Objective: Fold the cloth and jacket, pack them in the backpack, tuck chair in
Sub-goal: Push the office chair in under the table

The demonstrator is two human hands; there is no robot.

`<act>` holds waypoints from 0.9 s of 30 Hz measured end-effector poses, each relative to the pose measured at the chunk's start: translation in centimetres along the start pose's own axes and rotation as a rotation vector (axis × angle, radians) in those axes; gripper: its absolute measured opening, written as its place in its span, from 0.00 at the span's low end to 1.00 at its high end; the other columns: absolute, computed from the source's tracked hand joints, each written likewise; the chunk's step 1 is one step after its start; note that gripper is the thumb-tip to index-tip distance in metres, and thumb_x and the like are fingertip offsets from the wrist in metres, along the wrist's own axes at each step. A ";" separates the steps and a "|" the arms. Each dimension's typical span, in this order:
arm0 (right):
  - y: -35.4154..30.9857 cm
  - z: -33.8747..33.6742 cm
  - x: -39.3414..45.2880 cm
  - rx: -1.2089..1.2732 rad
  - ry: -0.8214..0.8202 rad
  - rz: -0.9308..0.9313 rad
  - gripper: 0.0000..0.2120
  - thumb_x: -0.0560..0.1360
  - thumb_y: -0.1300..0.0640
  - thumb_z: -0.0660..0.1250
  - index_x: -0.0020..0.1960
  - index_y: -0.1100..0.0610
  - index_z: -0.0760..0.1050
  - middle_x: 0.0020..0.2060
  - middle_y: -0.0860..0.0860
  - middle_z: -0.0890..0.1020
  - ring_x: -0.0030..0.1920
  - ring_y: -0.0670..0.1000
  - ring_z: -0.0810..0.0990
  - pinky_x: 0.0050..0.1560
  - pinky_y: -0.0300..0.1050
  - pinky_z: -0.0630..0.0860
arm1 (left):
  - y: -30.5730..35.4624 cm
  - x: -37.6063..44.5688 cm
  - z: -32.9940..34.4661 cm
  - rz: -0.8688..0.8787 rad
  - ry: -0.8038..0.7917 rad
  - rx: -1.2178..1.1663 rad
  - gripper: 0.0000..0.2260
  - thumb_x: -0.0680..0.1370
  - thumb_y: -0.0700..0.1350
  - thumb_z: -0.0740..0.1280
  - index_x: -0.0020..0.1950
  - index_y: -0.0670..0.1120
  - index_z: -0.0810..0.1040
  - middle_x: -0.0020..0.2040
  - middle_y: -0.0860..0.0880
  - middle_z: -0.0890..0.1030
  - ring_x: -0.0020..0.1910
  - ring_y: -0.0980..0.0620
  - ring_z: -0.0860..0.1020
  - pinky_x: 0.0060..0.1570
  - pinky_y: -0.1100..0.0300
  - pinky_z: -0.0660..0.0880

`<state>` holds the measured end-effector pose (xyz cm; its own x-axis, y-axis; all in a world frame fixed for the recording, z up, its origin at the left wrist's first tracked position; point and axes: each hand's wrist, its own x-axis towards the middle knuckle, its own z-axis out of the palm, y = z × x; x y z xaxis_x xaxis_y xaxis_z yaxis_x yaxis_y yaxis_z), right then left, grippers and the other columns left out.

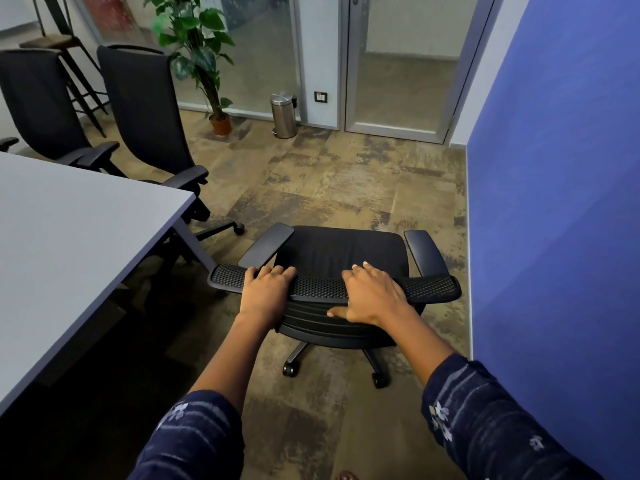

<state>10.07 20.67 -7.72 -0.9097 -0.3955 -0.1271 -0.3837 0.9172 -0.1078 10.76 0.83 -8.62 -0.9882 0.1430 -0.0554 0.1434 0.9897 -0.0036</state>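
Observation:
A black wheeled office chair (341,249) stands on the carpet to the right of the grey table (76,230), its seat facing away from me. Both hands rest on the top edge of its mesh backrest. My left hand (265,289) grips the left part of that edge, fingers curled over it. On the right part, my right hand (370,294) lies with fingers over the top and thumb against the back. No cloth, jacket or backpack is in view.
Two more black chairs (145,109) stand at the table's far side. A blue wall (554,202) runs close on the right. A potted plant (204,60), a steel pedal bin (284,114) and glass doors (398,64) are at the far end.

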 end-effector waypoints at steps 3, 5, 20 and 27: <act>-1.2 0.3 -1.2 -0.007 0.000 -0.010 0.38 0.68 0.32 0.66 0.64 0.61 0.70 0.62 0.59 0.76 0.66 0.59 0.71 0.67 0.52 0.67 | -0.4 -1.8 0.1 0.000 0.000 0.001 0.16 0.79 0.42 0.59 0.66 0.53 0.66 0.61 0.51 0.74 0.64 0.48 0.70 0.68 0.49 0.56; -1.9 0.3 -1.9 -0.010 -0.006 -0.019 0.38 0.68 0.32 0.66 0.64 0.60 0.70 0.62 0.58 0.76 0.66 0.59 0.71 0.65 0.53 0.68 | -0.7 -2.9 0.1 -0.003 -0.002 -0.003 0.16 0.79 0.42 0.58 0.66 0.53 0.66 0.61 0.51 0.74 0.64 0.47 0.70 0.68 0.49 0.56; -9.6 1.2 -5.4 -0.061 -0.063 -0.167 0.36 0.68 0.32 0.65 0.63 0.58 0.71 0.60 0.55 0.76 0.60 0.58 0.74 0.57 0.53 0.73 | -5.0 -13.2 0.1 -0.108 -0.023 -0.033 0.18 0.78 0.39 0.59 0.67 0.51 0.65 0.63 0.50 0.73 0.65 0.46 0.69 0.67 0.48 0.57; -15.0 1.7 -6.1 -0.065 -0.074 -0.263 0.34 0.68 0.32 0.65 0.61 0.58 0.71 0.58 0.55 0.77 0.59 0.57 0.75 0.56 0.52 0.73 | -8.6 -18.5 0.2 -0.203 -0.018 -0.041 0.17 0.78 0.40 0.58 0.66 0.52 0.66 0.62 0.51 0.73 0.65 0.47 0.69 0.68 0.49 0.57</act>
<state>21.63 9.28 -7.03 -0.7641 -0.6210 -0.1746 -0.6170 0.7825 -0.0833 27.80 -10.29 -7.81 -0.9953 -0.0594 -0.0759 -0.0615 0.9978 0.0245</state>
